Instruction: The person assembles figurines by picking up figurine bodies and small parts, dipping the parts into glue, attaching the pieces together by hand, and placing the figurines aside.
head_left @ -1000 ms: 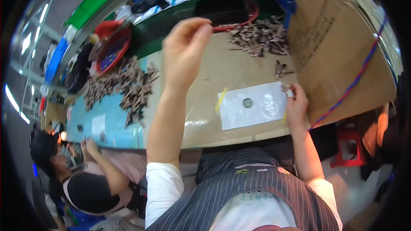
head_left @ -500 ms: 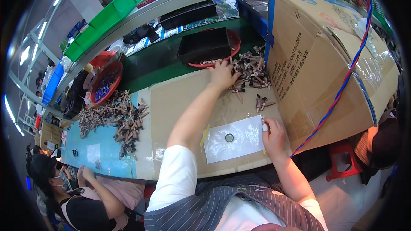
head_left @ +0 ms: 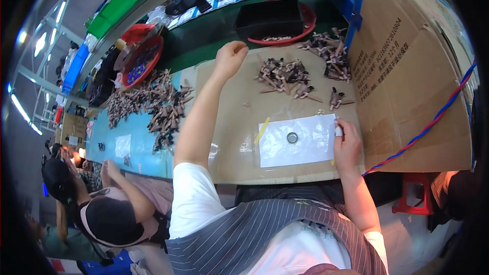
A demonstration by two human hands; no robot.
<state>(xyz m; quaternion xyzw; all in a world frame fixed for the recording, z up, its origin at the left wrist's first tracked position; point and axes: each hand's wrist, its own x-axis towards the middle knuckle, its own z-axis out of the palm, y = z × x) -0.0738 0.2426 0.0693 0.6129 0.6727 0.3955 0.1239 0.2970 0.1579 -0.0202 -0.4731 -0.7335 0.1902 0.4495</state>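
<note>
My left hand [head_left: 231, 60] is raised over the back of the cardboard-covered table, its fingers curled together; whatever may be in them is hidden. To its right lies a heap of small brown and black figure-like parts [head_left: 285, 75], apart from the hand. My right hand [head_left: 348, 145], a white wrap on one finger, rests curled at the right edge of a white sheet [head_left: 310, 150]. I cannot make out anything in its fingers. On the sheet lies a small round dark-rimmed disc [head_left: 292, 138]. A single figure part [head_left: 336, 99] lies just beyond the sheet.
A large cardboard box [head_left: 407, 81] walls off the right side. At the back stand a black tray [head_left: 267, 18] and a red basin [head_left: 308, 26]. More parts [head_left: 168, 107] are heaped on the left, near a red bowl of purple pieces [head_left: 144, 63]. A co-worker [head_left: 114, 209] sits at left.
My left hand has drawn back to the left from the parts. A heap now lies nearer, apart from the back pile. My right hand stays by the sheet; the whole view has shifted.
</note>
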